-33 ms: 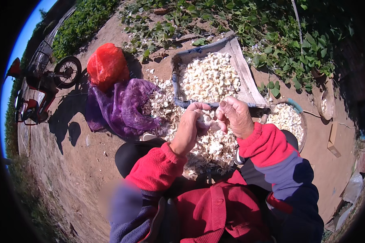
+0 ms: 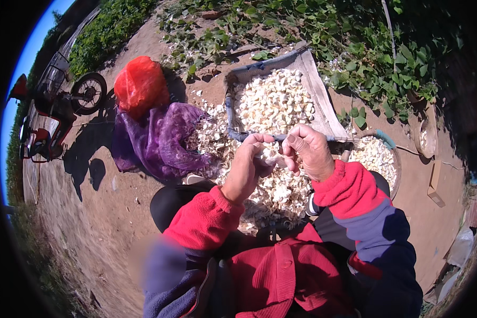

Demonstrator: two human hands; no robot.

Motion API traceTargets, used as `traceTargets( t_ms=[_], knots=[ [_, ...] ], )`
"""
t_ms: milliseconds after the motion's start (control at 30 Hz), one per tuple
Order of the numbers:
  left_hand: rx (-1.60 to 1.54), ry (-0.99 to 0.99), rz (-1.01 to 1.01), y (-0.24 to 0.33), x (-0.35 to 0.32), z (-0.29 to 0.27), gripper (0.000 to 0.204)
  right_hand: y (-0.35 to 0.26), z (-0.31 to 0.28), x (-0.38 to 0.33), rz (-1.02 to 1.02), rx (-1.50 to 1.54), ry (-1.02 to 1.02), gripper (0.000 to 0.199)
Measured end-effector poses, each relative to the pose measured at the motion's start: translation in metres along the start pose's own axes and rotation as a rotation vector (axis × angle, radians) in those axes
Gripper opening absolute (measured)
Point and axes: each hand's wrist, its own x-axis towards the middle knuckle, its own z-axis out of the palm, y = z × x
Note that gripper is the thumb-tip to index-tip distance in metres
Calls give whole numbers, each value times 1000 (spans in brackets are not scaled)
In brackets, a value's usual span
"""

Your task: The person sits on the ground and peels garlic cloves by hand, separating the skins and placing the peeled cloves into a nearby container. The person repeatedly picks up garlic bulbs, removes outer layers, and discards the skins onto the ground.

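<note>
My left hand [image 2: 243,170] is closed round a whitish garlic bulb [image 2: 270,155], its thumb along the top. Facing it, my right hand [image 2: 314,155] has thumb and fingers bent together at the bulb's right side. Whether a loose clove or skin is between those fingertips is too small to make out. Below both hands spreads a heap of papery garlic skins [image 2: 281,199]. Just beyond them, garlic cloves [image 2: 273,100] fill a cloth-edged tray [image 2: 229,108].
A purple mesh bag [image 2: 156,140] lies left of the heap, with a red bag [image 2: 140,87] behind it. More cloves sit in a round basket [image 2: 398,164] at right. A motorbike [image 2: 58,119] stands far left; leafy vines [image 2: 381,69] grow at the back.
The bulb in my left hand appears slightly turned and shows more of its pale side. My right hand's fingers have shifted a little; the rest looks the same.
</note>
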Motion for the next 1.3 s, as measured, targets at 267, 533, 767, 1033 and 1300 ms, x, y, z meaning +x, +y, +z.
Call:
traceTargets(
  t_ms=[267, 533, 767, 1033, 1300],
  knots=[
    [122, -88, 111, -5, -3, -4, 30, 15, 16, -7, -618, -1037, 17, 15],
    [-8, -98, 40, -3, -4, -1, 28, 23, 16, -7, -678, -948, 22, 23],
    [-64, -49, -5, -3, -5, 7, 35, 27, 14, -7, -538, -825, 37, 17],
    [-141, 149, -76, -3, 2, 5, 33, 28, 3, 14, 205, 201, 115, 25],
    [-408, -43, 35, -11, 11, -16, 31, -11, -14, 82, -698, -1026, 333, 34]
  ],
)
